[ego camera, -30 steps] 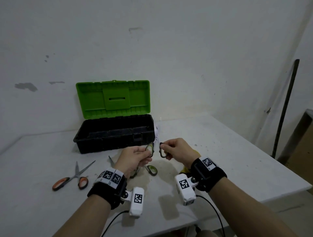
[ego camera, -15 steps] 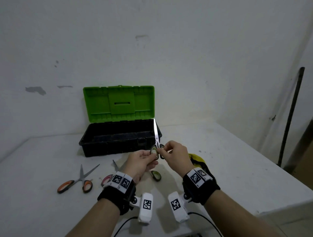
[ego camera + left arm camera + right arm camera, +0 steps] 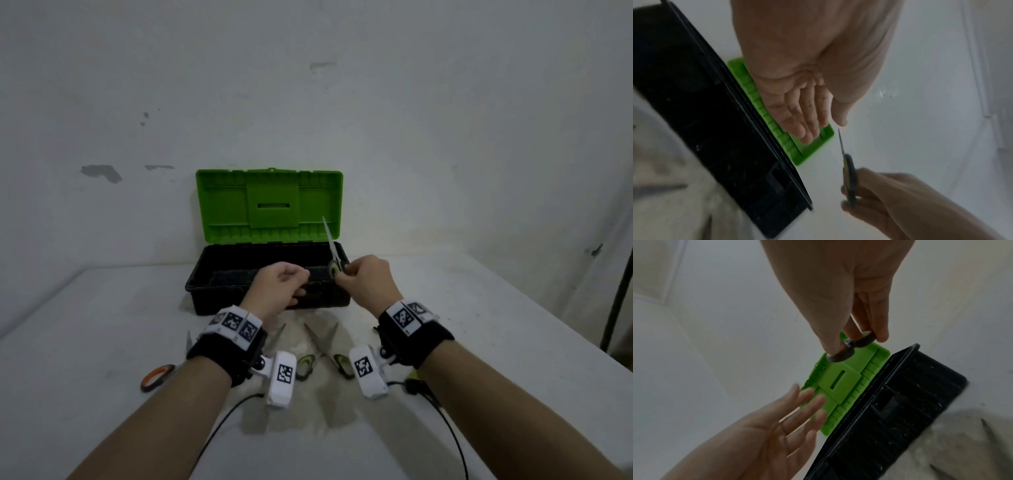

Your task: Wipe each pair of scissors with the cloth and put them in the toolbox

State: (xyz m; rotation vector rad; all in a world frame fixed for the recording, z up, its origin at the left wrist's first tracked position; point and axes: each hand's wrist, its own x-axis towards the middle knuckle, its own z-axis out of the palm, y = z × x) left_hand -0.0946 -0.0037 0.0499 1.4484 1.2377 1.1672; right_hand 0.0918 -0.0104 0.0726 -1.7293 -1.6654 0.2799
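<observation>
A black toolbox (image 3: 212, 301) with its green lid (image 3: 226, 205) open stands at the back of the white table. My right hand (image 3: 342, 274) grips the green-handled scissors (image 3: 331, 253) by the handle loops (image 3: 840, 356), thumb and a finger through them. They hang over the box's right end with the shut blades pointing up. My left hand (image 3: 291, 277) hovers over the box's front edge, fingers relaxed (image 3: 807, 123) and holding nothing. Most of the yellow cloth (image 3: 415, 375) is hidden behind my right wrist.
A second green-handled pair (image 3: 320, 349) lies open on the table in front of the box. An orange-handled pair (image 3: 157, 377) lies to the left, partly under my left wrist. A dark pole (image 3: 616, 308) leans at the table's right edge.
My left hand has let go of the green-handled scissors. My right hand alone has carried them forward and up, over the toolbox's right end.
</observation>
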